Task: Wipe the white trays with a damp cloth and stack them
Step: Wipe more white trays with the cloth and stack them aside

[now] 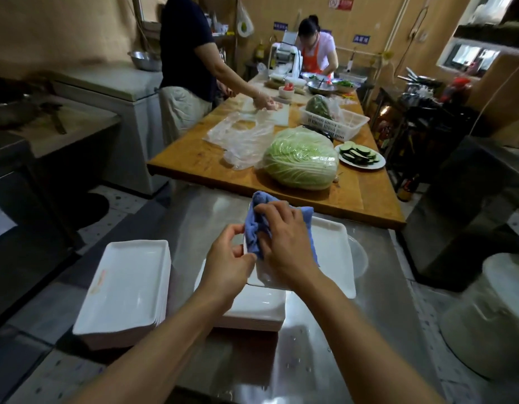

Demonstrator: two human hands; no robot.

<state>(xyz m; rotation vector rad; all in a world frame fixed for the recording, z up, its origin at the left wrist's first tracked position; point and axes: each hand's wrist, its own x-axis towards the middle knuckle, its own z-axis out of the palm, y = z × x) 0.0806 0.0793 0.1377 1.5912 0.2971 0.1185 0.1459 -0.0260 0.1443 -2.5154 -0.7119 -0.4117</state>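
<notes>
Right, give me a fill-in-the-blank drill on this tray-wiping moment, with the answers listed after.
1. The right hand presses a ____ cloth on the tray.
2. The left hand grips the tray's ____ edge.
3. A stack of white trays sits to the ____ of the hands.
4. On the wooden table lies a wrapped ____ beside sliced cucumber.

Answers: blue; left; left; cabbage

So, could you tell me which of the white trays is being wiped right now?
The tilted tray gripped by the left hand, with the right hand pressing the blue cloth on it; the two stacks lie untouched.
</notes>
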